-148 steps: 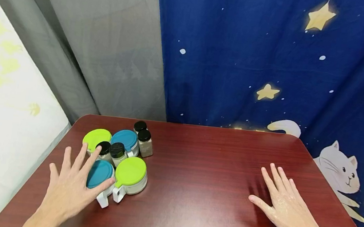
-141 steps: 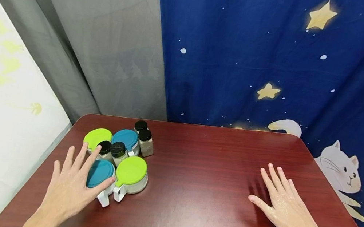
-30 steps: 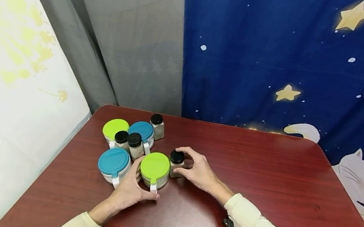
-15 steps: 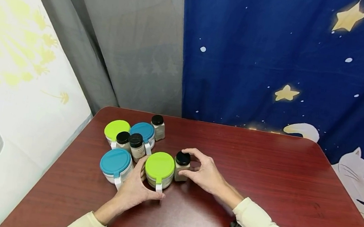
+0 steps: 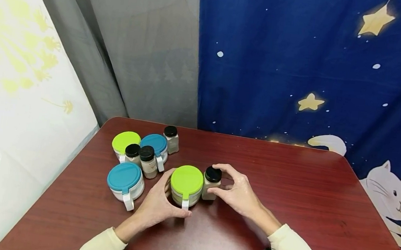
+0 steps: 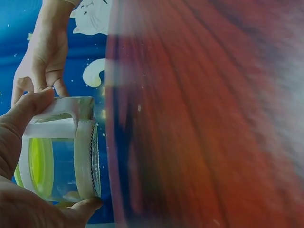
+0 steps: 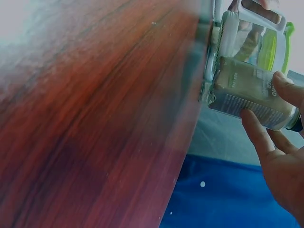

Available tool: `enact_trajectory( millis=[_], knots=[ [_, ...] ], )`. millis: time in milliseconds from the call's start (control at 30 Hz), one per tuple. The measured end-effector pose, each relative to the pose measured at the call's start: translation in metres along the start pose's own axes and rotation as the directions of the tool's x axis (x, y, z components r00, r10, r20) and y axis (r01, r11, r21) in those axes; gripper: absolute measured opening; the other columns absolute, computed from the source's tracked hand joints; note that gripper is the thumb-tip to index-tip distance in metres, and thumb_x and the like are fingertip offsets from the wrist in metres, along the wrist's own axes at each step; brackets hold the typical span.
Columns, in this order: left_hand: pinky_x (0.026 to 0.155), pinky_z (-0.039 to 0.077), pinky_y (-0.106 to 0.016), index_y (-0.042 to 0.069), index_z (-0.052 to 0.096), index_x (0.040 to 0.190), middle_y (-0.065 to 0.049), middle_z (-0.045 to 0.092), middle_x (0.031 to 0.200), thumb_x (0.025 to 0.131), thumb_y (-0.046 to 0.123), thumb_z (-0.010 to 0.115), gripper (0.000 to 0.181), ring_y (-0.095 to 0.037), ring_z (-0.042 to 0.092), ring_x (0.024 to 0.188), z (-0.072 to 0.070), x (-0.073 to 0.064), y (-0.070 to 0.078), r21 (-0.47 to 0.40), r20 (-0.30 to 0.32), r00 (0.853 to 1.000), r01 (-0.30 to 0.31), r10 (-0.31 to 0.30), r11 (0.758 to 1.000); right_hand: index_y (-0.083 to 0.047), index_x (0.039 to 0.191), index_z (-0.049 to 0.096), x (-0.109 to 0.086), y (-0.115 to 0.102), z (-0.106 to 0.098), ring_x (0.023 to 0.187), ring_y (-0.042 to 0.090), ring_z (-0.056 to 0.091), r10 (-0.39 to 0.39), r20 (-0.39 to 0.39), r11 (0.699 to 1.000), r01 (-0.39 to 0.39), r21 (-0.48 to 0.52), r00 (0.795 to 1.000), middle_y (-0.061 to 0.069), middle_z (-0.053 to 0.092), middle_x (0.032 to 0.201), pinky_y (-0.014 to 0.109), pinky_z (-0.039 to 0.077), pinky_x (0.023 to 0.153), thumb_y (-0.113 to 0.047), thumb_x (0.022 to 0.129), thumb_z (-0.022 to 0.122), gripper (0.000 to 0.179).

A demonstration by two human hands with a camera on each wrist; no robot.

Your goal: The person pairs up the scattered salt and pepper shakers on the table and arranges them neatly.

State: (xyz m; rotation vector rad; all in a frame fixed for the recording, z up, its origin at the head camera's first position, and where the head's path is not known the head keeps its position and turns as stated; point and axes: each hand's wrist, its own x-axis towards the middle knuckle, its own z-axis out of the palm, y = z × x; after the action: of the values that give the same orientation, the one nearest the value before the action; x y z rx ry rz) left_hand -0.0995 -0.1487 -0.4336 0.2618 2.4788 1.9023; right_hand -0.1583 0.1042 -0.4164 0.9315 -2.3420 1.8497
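My left hand (image 5: 158, 201) grips a clear seasoning jar with a green lid (image 5: 187, 180) and a white handle, fingers round its left side and thumb at the handle. The left wrist view shows the jar's glass body (image 6: 64, 164) between thumb and fingers. Right beside it is a square spice bottle with a black cap (image 5: 213, 175), which my right hand (image 5: 241, 193) holds between thumb and fingers. Printed text shows on the bottle (image 7: 251, 90) in the right wrist view. Both containers stand upright, side by side.
Left on the brown table (image 5: 289, 178) stand a blue-lidded jar (image 5: 124, 177), another blue-lidded jar (image 5: 154, 142), a green-lidded jar (image 5: 125, 141) and black-capped spice bottles (image 5: 147, 162), one of them at the back (image 5: 171, 139). A blue curtain (image 5: 264, 66) hangs behind.
Both hands, first spread apart with nothing held, have come to grip the front green-lidded jar and a spice bottle. Over the last second both containers moved right together, away from the other jars.
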Motion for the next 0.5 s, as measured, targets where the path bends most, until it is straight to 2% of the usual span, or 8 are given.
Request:
enact_trajectory(
  millis=[133, 367, 500],
  knots=[
    [0.111, 0.036, -0.038, 0.020, 0.036, 0.151, 0.002, 0.051, 0.144, 0.056, 0.008, 0.101, 0.116, -0.011, 0.047, 0.134, 0.008, 0.005, 0.003, 0.032, -0.007, 1.000, -0.007, 0.007, 0.999, -0.013, 0.129, 0.063, -0.004, -0.002, -0.008, 0.096, 0.024, 0.072, -0.013, -0.019, 1.000, 0.013, -0.011, 1.000, 0.007, 0.068, 0.119, 0.035, 0.059, 0.078, 0.001, 0.077, 0.088, 0.059],
    [0.111, 0.038, -0.041, 0.018, 0.037, 0.151, 0.000, 0.054, 0.142, 0.057, 0.009, 0.101, 0.114, -0.014, 0.049, 0.131, 0.025, 0.020, 0.002, 0.033, 0.032, 0.997, -0.066, 0.065, 0.997, -0.015, 0.129, 0.063, -0.011, -0.001, -0.026, 0.093, 0.023, 0.071, -0.005, -0.058, 0.994, -0.002, -0.111, 0.998, 0.006, 0.070, 0.113, 0.032, 0.059, 0.077, -0.001, 0.077, 0.089, 0.059],
    [0.109, 0.039, -0.041, 0.016, 0.036, 0.152, -0.001, 0.054, 0.141, 0.058, 0.014, 0.101, 0.114, -0.014, 0.051, 0.130, 0.035, 0.028, 0.000, 0.058, 0.054, 0.996, -0.077, 0.074, 0.995, -0.013, 0.129, 0.062, -0.015, 0.002, -0.036, 0.093, 0.024, 0.071, 0.006, -0.063, 0.991, -0.014, -0.130, 0.998, 0.008, 0.070, 0.113, 0.033, 0.059, 0.076, 0.002, 0.077, 0.088, 0.060]
  ],
)
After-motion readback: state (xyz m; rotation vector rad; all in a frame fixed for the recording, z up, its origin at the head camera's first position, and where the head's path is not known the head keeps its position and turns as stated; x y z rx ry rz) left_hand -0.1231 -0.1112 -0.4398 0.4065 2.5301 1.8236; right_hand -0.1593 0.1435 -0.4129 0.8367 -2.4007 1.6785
